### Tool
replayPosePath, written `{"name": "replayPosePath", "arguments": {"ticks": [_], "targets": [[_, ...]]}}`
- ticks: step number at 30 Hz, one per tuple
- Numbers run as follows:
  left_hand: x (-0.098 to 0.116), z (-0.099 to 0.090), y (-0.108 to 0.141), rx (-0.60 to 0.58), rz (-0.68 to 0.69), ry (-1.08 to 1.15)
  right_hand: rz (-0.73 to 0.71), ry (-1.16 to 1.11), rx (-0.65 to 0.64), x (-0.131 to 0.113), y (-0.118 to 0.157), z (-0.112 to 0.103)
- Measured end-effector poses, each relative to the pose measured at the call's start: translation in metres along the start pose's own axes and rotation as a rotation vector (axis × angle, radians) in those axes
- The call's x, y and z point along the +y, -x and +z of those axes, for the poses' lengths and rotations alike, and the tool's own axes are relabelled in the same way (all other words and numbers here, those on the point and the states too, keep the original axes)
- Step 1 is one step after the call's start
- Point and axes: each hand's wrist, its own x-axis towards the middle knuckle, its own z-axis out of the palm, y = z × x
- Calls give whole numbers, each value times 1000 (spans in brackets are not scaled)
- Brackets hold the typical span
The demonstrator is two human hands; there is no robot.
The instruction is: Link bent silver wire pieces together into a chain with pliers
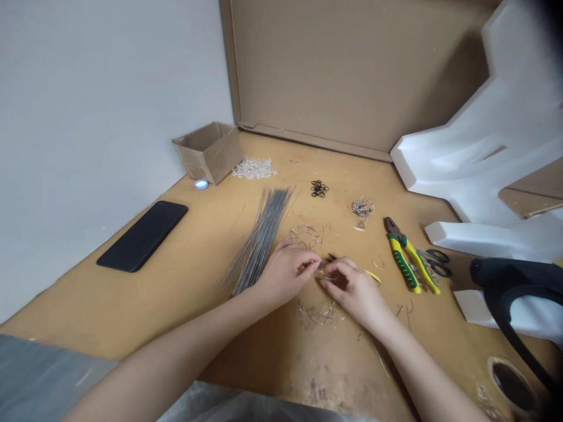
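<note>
Left forearm [189, 340]: enters at the lower left of the frame and slants up and right towards the centre; its elbow end is cut off by the bottom edge.
Wire bundle [266, 223]: centre of the frame, grey straight strands fanned loosely; its lower right side is hidden by the left hand.
Left hand [285, 272]: just right of the frame's centre, back turned up, wrist nearly in line with the forearm; thumb and forefinger pinch the wire piece, the other fingers curled and mostly out of sight.
Wire piece [329, 278]: right of centre, between the fingertips of both hands; too fine and blurred to make out its full shape.
Wire tangle [317, 315]: below the fingertips, its strands hard to count.
Dark tip [331, 257]: just above the right fingertips; whether it joins the yellow handle beyond the hand cannot be told.
Right hand [358, 290]: right of centre, tilted inward, fingers bent; thumb and forefinger close on the wire piece, the remaining fingertips partly hidden.
Yellow handle [373, 276]: emerges behind the right hand, mostly covered.
Right forearm [426, 363]: runs down to the lower right, cut off at the bottom edge.
Scissors [435, 261]: right side, partly behind the pliers [407, 258].
</note>
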Motion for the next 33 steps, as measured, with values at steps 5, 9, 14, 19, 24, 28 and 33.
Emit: {"name": "replayPosePath", "arguments": {"ticks": [5, 9, 14, 19, 24, 28, 33], "targets": [[0, 0, 0, -8, -1, -9, 30, 141, -36, -3, 1, -7], [2, -2, 0, -32, 8, -2, 9, 158, -57, -3, 0, -7], [4, -3, 0, -61, 48, 9, -31, 111, -69, -3, 0, -7], [-1, 3, 1, -72, 115, -46, -77, 14, -78, -2, 0, -5], [-4, 8, 2, -103, 181, -141, -40, -60, -45, -1, 0, -2], [-3, 9, 2, -165, 217, -247, -34, -61, -37, -4, 0, -2], [-1, 8, 1, -174, 218, -252, -52, 13, -17, -6, 0, -3]]}}
